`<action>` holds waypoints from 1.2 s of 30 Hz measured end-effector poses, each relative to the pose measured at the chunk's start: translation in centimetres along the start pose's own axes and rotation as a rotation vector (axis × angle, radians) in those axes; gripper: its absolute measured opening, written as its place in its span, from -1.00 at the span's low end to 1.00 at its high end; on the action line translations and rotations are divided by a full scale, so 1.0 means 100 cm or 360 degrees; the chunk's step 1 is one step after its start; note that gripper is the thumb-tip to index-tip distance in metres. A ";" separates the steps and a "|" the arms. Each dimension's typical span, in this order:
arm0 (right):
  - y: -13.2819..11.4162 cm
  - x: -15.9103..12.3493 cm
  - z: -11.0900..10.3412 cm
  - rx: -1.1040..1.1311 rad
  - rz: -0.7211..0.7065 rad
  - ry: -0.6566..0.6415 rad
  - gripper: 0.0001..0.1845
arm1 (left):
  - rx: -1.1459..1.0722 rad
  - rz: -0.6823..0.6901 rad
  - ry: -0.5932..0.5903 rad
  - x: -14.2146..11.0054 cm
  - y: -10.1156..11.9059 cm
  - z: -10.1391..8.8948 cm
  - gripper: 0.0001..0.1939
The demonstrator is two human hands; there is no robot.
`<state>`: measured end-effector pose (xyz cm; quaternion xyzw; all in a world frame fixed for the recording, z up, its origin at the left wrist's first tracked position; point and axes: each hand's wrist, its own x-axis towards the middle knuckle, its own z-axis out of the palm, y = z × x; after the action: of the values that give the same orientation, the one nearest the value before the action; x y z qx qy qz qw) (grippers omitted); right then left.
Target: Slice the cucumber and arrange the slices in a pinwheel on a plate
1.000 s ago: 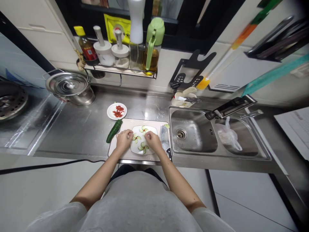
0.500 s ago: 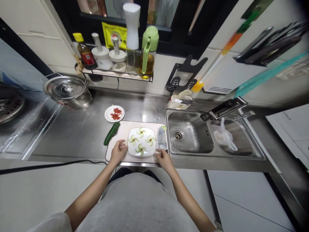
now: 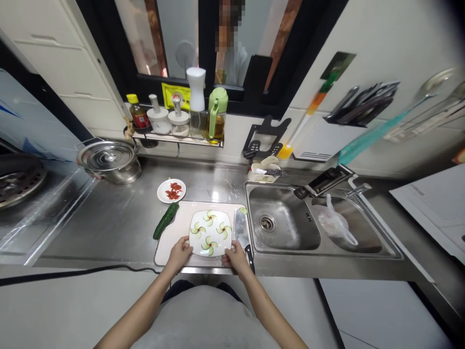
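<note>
A white square plate (image 3: pixel 210 233) carries several pinwheels of cucumber slices with red bits at their centres. My left hand (image 3: pixel 180 254) grips its left front corner, while my right hand (image 3: pixel 236 258) grips the right front corner, fingers curled at the rim. Under the plate is a pale cutting board (image 3: pixel 166 248). A kitchen knife (image 3: pixel 241 229) lies on the board's right side, its black handle beside my right hand. Along the board's left edge rests a whole cucumber (image 3: pixel 166 221). Behind it sits a small white dish (image 3: pixel 161 193) of chopped red pieces.
A double sink (image 3: pixel 286 247) with a black faucet (image 3: pixel 323 182) is at the right; a plastic bag (image 3: pixel 334 220) lies in its far basin. A lidded steel pot (image 3: pixel 125 172) stands back left. The seasoning rack (image 3: pixel 189 140) holds several bottles and jars. A person shows in the window.
Both hands have closed in on the plate's front corners and now grip it. The camera view has tilted up, uncovering the knife's handle and more of the window.
</note>
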<state>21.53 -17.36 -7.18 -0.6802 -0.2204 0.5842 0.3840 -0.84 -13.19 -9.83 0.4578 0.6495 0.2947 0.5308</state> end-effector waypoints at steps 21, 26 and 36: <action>-0.074 -0.059 -0.017 0.0153 -0.0246 -0.0246 -0.55 | -0.0615 0.0082 -0.0134 -0.049 0.083 -0.025 -0.35; -0.092 -0.085 -0.021 0.0178 -0.0279 -0.0242 -0.52 | -0.0687 -0.0031 -0.0296 -0.068 0.103 -0.035 -0.22; -0.076 -0.088 -0.028 0.0267 -0.0235 -0.0053 -0.45 | -0.0774 -0.0130 -0.0453 -0.084 0.110 -0.027 -0.19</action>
<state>23.43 -20.05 4.27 -0.6177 -0.2265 0.5820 0.4779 -0.18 -16.07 3.92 0.3272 0.4966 0.3531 0.7222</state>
